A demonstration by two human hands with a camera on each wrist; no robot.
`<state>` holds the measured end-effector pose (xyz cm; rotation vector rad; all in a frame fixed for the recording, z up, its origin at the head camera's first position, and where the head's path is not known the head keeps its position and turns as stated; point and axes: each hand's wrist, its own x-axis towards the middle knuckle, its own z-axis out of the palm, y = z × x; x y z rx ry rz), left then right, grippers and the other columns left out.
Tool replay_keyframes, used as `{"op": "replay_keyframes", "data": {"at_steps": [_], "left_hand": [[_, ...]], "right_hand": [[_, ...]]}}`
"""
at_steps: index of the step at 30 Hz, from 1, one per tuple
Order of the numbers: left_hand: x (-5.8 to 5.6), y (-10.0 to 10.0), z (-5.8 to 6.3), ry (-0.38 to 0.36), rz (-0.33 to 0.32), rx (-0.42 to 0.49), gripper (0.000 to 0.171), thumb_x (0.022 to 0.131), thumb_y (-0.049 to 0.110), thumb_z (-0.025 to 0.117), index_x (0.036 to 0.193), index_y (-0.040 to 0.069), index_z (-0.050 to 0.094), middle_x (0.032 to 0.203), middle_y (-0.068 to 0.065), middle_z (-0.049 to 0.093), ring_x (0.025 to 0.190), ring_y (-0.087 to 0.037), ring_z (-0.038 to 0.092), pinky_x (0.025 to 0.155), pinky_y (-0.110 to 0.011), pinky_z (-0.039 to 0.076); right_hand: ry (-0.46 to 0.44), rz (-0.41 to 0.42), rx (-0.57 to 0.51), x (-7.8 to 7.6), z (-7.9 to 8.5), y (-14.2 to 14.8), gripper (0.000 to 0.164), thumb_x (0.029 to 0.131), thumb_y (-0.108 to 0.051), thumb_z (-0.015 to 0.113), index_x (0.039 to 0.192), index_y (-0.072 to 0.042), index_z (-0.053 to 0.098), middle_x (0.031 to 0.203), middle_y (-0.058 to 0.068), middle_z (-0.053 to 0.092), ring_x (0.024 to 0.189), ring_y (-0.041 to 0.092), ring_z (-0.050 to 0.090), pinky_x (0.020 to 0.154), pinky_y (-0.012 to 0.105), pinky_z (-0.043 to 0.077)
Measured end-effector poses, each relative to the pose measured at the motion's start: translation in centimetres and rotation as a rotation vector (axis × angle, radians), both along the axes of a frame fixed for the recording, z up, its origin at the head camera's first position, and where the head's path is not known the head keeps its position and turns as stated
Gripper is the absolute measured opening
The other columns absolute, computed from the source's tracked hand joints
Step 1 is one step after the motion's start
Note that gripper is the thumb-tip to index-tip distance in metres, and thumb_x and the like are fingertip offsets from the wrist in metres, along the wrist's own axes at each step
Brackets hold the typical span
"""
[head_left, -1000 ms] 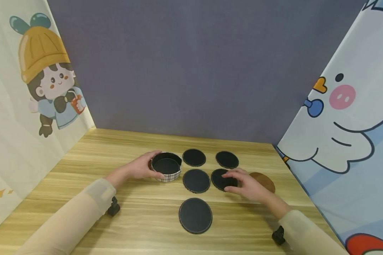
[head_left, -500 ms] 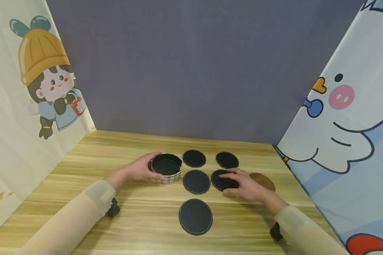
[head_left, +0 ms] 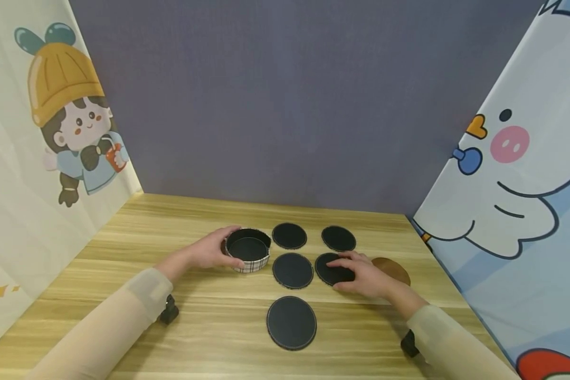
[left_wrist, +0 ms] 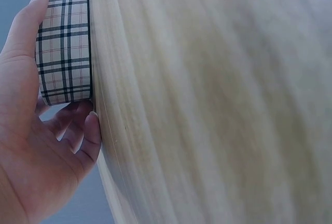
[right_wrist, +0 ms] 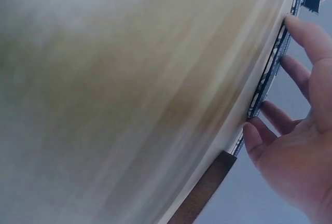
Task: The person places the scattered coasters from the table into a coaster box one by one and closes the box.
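Note:
My left hand (head_left: 211, 248) grips a round coaster holder (head_left: 254, 265) from its left side, thumb along the front wall and fingers behind. Its wall is white plaid, its inside black, and a gap opens in the right of its rim; in the left wrist view the plaid wall (left_wrist: 65, 42) stands upright on the table. Over a round black coaster (head_left: 326, 268) right of the centre, my right hand (head_left: 366, 274) spans with thumb and fingers at its edges. In the right wrist view that coaster (right_wrist: 268, 71) appears edge-on, flat on the table, between thumb and fingertips.
More black coasters lie flat: one at back centre (head_left: 289, 236), one at back right (head_left: 339, 238), one in the middle (head_left: 292, 270), one in front (head_left: 292, 322). A brown wooden disc (head_left: 393, 270) sits partly behind my right hand. A grey panel (head_left: 275, 105) closes the table's (head_left: 209, 327) back.
My right hand has moved slightly left and settled onto the coaster, with its fingers reaching further over it. My left hand and the holder have stayed in place.

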<state>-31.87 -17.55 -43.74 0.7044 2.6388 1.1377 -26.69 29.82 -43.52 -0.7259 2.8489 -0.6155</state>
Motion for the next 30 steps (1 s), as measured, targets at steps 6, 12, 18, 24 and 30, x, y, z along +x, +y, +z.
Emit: {"op": "replay_keyframes", "data": {"at_steps": [6,12,18,24,30], "left_hand": [[0.1,0.1,0.0,-0.007,0.002,-0.001,0.122,0.084,0.048,0.096,0.173,0.003,0.026,0.166,-0.030,0.045,0.147,-0.048,0.053,0.125,-0.065,0.041],[0.1,0.0,0.2,0.002,0.002,-0.019,0.122,0.085,0.049,0.095,0.173,0.002,0.025,0.167,-0.031,0.043,0.148,-0.049,0.052,0.125,-0.066,0.040],[0.0,0.0,0.1,0.007,-0.002,-0.028,0.121,0.086,0.050,0.095,0.173,0.002,0.025,0.169,-0.031,0.041,0.149,-0.049,0.051,0.125,-0.066,0.040],[-0.1,0.1,0.0,0.003,-0.005,-0.025,0.121,0.086,0.049,0.095,0.173,0.002,0.025,0.169,-0.030,0.041,0.149,-0.048,0.051,0.126,-0.065,0.040],[-0.1,-0.1,-0.1,-0.005,-0.004,-0.014,0.121,0.085,0.049,0.095,0.173,0.003,0.025,0.169,-0.030,0.041,0.148,-0.047,0.052,0.125,-0.063,0.042]], "right_hand": [[0.018,-0.004,0.020,0.8,0.1,0.2,0.059,0.094,-0.049,0.087,0.147,-0.030,0.070,0.165,0.024,0.046,0.152,0.056,0.039,0.115,0.077,0.040],[0.011,-0.009,0.020,1.9,0.3,0.7,0.060,0.091,-0.050,0.089,0.145,-0.032,0.071,0.161,0.025,0.049,0.149,0.052,0.040,0.112,0.074,0.044],[0.027,-0.011,0.025,2.8,0.4,1.1,0.061,0.089,-0.054,0.090,0.144,-0.036,0.071,0.151,0.018,0.055,0.141,0.041,0.047,0.109,0.066,0.047],[0.009,-0.019,0.013,3.6,0.3,1.4,0.065,0.088,-0.056,0.090,0.146,-0.036,0.069,0.142,0.013,0.055,0.135,0.037,0.051,0.105,0.061,0.049],[0.054,0.005,0.016,3.9,0.4,1.1,0.067,0.086,-0.056,0.091,0.145,-0.034,0.069,0.132,0.009,0.056,0.125,0.031,0.053,0.100,0.054,0.050]]}}
